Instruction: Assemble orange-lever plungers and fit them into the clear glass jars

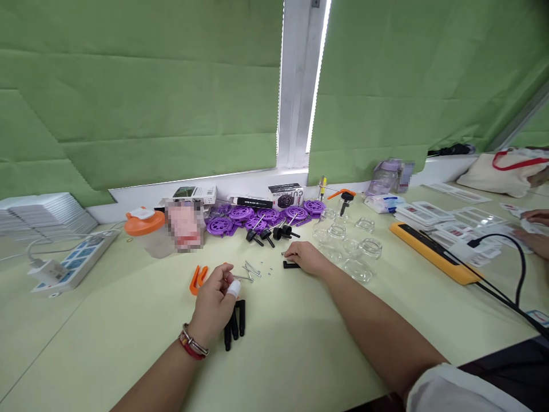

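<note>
My left hand (217, 297), its thumb tip wrapped in white, hovers with loosely curled fingers apart from the thumb and nothing visible between them. Beside it lie several long metal screws (253, 270), and black bent handles (234, 326) rest partly beneath it. Two orange hooked pieces (198, 280) are just left of its fingers. My right hand (303, 257) is closed in a pinch, with a small metal piece (283, 253) showing at the fingertips. A black bent part (290, 265) lies under that hand, partly hidden. A few tiny metal bits (270, 270) sit between the hands.
Purple wheel-like pieces (221, 226) and black knobs with rods (266, 234) lie at the back. Clear round containers (358, 269) stand right of my right hand. An orange-lidded cup (146, 223), power strip (77, 266) and yellow-orange strip (433, 252) flank them. Another person's hand (536, 217) is far right.
</note>
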Demonstrator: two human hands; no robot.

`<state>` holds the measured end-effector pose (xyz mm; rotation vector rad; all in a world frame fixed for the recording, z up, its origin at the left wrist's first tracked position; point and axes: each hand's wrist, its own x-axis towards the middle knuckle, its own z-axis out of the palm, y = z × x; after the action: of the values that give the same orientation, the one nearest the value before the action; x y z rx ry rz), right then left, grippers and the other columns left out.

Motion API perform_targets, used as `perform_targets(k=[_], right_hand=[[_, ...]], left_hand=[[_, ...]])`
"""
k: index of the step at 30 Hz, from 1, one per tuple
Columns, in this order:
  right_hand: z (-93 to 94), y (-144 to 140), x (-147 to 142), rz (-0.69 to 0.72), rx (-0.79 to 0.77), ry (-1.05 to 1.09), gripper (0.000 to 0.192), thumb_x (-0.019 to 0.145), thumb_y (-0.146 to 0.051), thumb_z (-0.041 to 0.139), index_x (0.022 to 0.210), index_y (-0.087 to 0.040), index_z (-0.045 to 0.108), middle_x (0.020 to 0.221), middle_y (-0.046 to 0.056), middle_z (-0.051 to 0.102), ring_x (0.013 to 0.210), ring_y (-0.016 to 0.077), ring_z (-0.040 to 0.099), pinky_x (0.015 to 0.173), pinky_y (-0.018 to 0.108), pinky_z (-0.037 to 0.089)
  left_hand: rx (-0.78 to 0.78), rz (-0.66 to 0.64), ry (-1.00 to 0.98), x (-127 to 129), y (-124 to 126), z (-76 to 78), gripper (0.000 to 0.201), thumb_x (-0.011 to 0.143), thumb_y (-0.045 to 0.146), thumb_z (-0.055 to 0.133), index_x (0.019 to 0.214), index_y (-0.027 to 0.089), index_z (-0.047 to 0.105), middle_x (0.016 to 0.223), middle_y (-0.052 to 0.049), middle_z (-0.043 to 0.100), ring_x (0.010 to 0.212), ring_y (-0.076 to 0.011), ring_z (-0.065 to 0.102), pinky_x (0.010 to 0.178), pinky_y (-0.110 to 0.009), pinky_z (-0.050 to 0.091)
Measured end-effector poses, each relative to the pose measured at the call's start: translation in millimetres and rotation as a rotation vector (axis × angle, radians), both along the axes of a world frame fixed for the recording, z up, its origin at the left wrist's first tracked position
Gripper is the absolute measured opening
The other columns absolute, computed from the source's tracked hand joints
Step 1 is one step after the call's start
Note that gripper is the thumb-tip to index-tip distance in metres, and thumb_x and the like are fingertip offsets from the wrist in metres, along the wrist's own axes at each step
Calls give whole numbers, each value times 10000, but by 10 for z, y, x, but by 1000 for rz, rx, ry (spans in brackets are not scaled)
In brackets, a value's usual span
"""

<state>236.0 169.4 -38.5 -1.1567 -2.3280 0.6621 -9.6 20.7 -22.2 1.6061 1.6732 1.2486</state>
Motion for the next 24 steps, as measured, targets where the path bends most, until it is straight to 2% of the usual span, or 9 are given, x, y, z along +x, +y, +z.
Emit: perform_targets(k=[3,5,7,9,12,16,18,21,24], right_hand=[[74,-60,58,-57,-27,-41,110,760,-260,612,789,-203,701,871,26,675,767,157,593,677,258,433],[109,-91,93,-65,-72,-108,168,674,-333,702,782,-205,691,832,16,670,724,159,577,608,247,405],[122,-121,103,-55,-104,-166,213,597,-310,757,767,-203,685,810,11,668,707,159,568,580,240,379],[115,-171,75,-26,-125,-178,162,605,-260,743,736,-195,675,791,13,661,691,154,557,577,241,367],[90,-316,-42,67,-264,-29,120,671,-256,681,765,-184,662,757,12,636,662,140,536,590,245,379],[62,-598,-262,306,-641,355,223,677,-318,690,835,-169,637,746,-10,605,679,125,527,657,250,413],[52,-723,-348,405,-749,492,280,653,-357,723,827,-159,629,758,-11,600,702,123,526,683,252,417],[41,-829,-409,478,-803,562,314,627,-376,754,803,-147,632,744,-14,595,699,117,523,679,246,416],[38,-792,-392,493,-812,484,299,608,-333,766,815,-150,652,725,-16,610,680,118,539,668,246,427]], left_hand=[[4,2,-7,-2,-9,-5,318,797,302,515,1101,209,489,831,7,529,681,-133,542,628,-284,460],[7,4,-6,-7,-9,-13,315,801,301,513,1101,208,486,832,6,525,672,-130,537,624,-283,459],[12,-8,-2,-14,-3,-24,310,809,297,506,1103,206,478,824,5,520,669,-130,535,626,-284,462],[22,-35,19,-18,4,-30,304,819,295,498,1109,205,474,817,2,521,670,-132,535,624,-285,463],[47,-118,104,5,-7,-1,308,834,300,491,1129,213,493,871,-25,548,695,-138,537,629,-288,464],[43,-355,155,127,-77,104,318,853,296,487,1157,227,552,977,-70,580,793,-161,555,716,-311,470],[24,-444,126,206,-118,146,278,853,287,493,1099,229,608,944,-71,592,837,-173,557,753,-307,465],[-2,-435,77,291,-154,161,215,827,289,544,1002,221,651,886,-56,593,802,-164,544,730,-282,453],[-78,-390,65,312,-161,142,144,793,296,591,873,197,656,752,-18,558,665,-129,483,615,-241,415]])
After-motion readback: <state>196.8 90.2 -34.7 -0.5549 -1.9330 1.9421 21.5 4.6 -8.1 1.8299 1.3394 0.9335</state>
